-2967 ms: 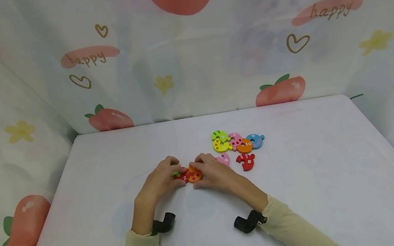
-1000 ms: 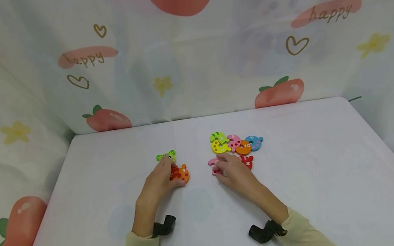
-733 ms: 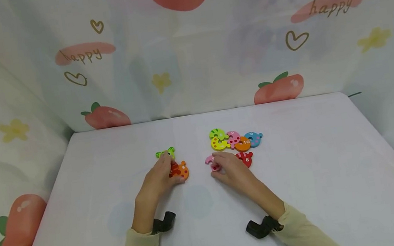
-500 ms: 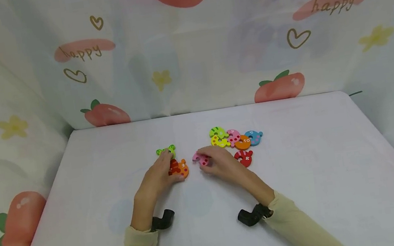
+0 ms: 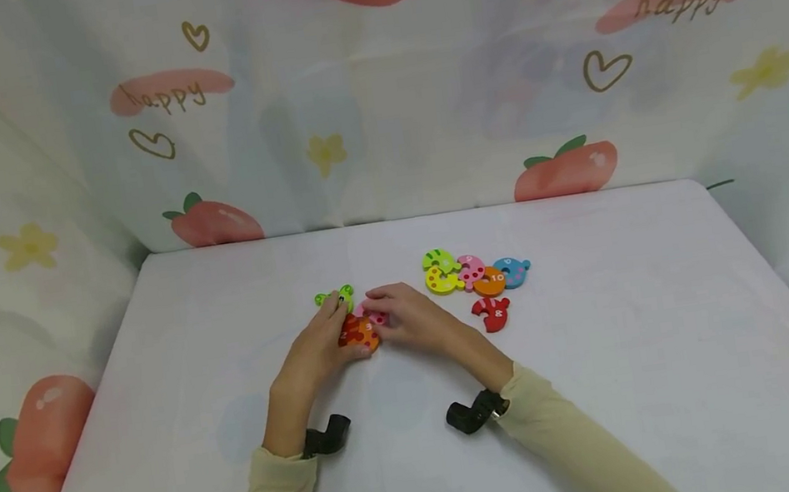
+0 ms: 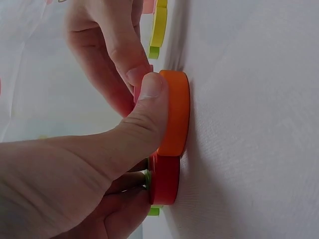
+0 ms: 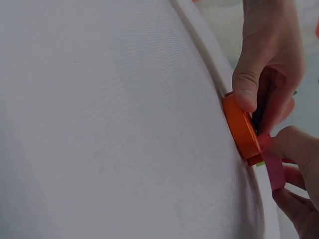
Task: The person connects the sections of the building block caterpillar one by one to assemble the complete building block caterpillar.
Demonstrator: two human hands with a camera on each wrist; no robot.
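Pale strawberry-print cloth (image 5: 412,100) hangs behind the white bench (image 5: 648,378) on my feed. Left of centre, I see the left hand (image 5: 312,348), its thumb and fingers gripping the spotted orange piece (image 5: 363,334) and dark red piece (image 5: 344,339); a green piece (image 5: 345,295) shows past them on the far side. Coming in from the right, the right hand (image 5: 416,319) pinches a pink piece (image 7: 275,172), tilted, just beside the spotted orange piece; I can't tell whether they touch. Farther right I make out a cluster including a yellow piece (image 5: 441,281) and blue piece (image 5: 515,271), with a red 8 (image 5: 497,314) on its near side.
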